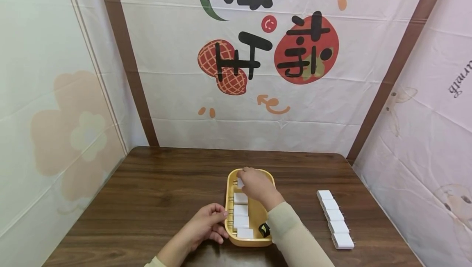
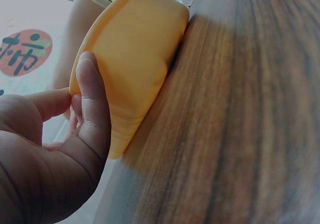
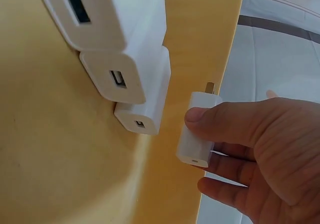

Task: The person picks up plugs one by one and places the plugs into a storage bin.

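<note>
My right hand (image 1: 257,185) pinches a white USB charger (image 3: 195,134) between thumb and fingers at the far end of a yellow tray (image 1: 250,243). In the right wrist view, the charger's metal prong points away from the thumb, next to the tray's wall. Several more white chargers (image 1: 241,210) sit in a row along the tray's left side, prongs facing the left wall. At the near left of the tray, my left hand (image 1: 206,226) holds the rim, with one finger (image 2: 93,91) against the outer wall.
On the brown wooden table (image 1: 166,189), another row of several white chargers (image 1: 334,214) lies to the right, prongs facing right. A small black item with a yellow label (image 1: 264,230) shows beside the right sleeve (image 1: 291,226). Printed cloth walls (image 1: 250,127) surround the table.
</note>
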### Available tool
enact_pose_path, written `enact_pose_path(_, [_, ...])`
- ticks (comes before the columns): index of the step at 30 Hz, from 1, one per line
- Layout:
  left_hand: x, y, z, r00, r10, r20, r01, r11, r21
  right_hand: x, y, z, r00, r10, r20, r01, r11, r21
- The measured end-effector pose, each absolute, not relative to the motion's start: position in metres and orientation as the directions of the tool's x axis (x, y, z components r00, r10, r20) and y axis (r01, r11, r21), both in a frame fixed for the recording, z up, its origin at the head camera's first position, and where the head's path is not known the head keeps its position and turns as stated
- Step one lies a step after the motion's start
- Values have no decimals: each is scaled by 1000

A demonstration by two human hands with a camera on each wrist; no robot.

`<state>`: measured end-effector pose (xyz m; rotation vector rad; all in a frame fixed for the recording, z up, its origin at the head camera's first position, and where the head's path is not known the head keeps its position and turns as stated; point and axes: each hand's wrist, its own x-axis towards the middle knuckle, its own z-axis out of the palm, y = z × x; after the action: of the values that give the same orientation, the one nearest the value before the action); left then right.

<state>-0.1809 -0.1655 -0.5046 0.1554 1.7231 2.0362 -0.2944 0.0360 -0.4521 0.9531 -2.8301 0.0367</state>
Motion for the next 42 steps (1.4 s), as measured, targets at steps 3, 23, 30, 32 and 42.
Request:
enact_pose_path(3, [-181, -165, -504, -885, 417, -209, -274, -101, 956, -295, 37, -453, -777, -603, 179, -606, 794, 41])
enact_pose_path(23, [-184, -162, -507, -883, 424, -199, -265, -102, 959, -293, 33, -464, -781, -591, 203, -596, 802, 42])
enact_pose_path(30, [-184, -163, -506, -883, 424, -203, -265, -92, 960, -294, 32, -470, -786, -586, 198, -586, 808, 62])
enact_pose_path(32, [-184, -163, -505, -884, 421, -203, -264, -89, 961, -294, 32, -472, -786, -586, 196, -587, 808, 62])
enact_pose_path(42, [-183, -162, -507, -879, 431, -204, -274, -104, 956, -298, 31, -479, -813, -558, 164, -558, 828, 52])
